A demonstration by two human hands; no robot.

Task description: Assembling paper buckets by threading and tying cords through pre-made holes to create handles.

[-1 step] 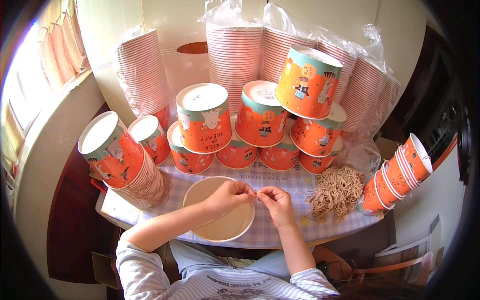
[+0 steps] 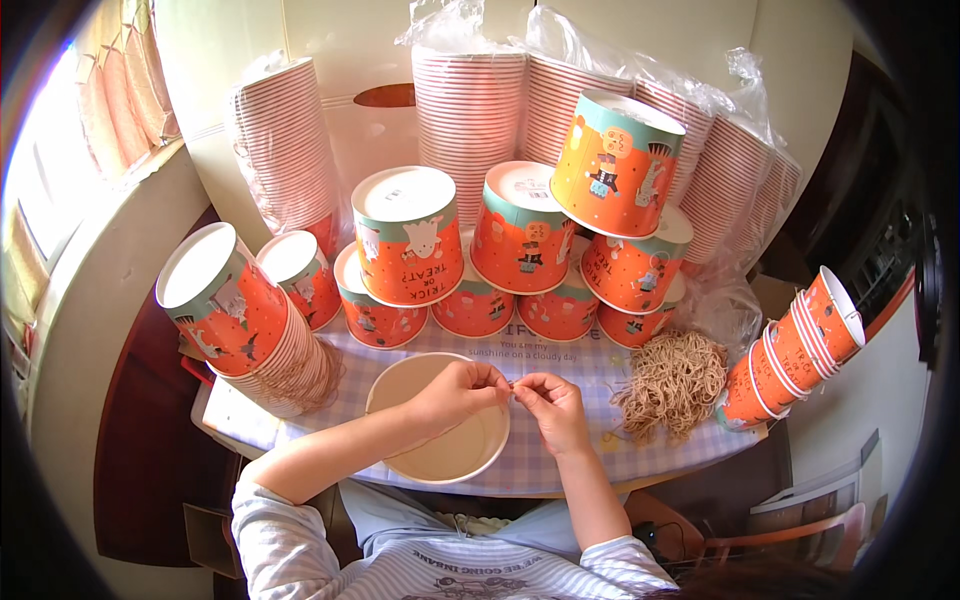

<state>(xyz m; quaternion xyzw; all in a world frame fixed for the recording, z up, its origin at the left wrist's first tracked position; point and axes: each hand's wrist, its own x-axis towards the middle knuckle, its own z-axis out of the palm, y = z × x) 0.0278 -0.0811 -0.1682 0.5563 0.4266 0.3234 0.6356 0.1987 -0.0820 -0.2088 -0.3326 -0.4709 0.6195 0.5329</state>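
Note:
A wide, open paper bucket (image 2: 400, 372) with a cream inside stands at the table's front edge, mouth up. Over its right rim my left hand (image 2: 455, 395) and my right hand (image 2: 552, 410) meet fingertip to fingertip, both closed in a pinch. Between them is a tiny thing that looks like a thin end of string; the fingers mostly hide it. My left forearm crosses the bucket's mouth. To the right of my right hand lies a tangled heap of brown string (image 2: 672, 385).
Upside-down orange and green paper buckets (image 2: 410, 240) are piled at the middle back. Plastic-wrapped bucket stacks (image 2: 470, 120) rise behind them. One leaning stack (image 2: 240, 310), brown strings hanging from it, stands left; another stack (image 2: 790, 360) leans at the right edge of the checked tablecloth (image 2: 560, 450).

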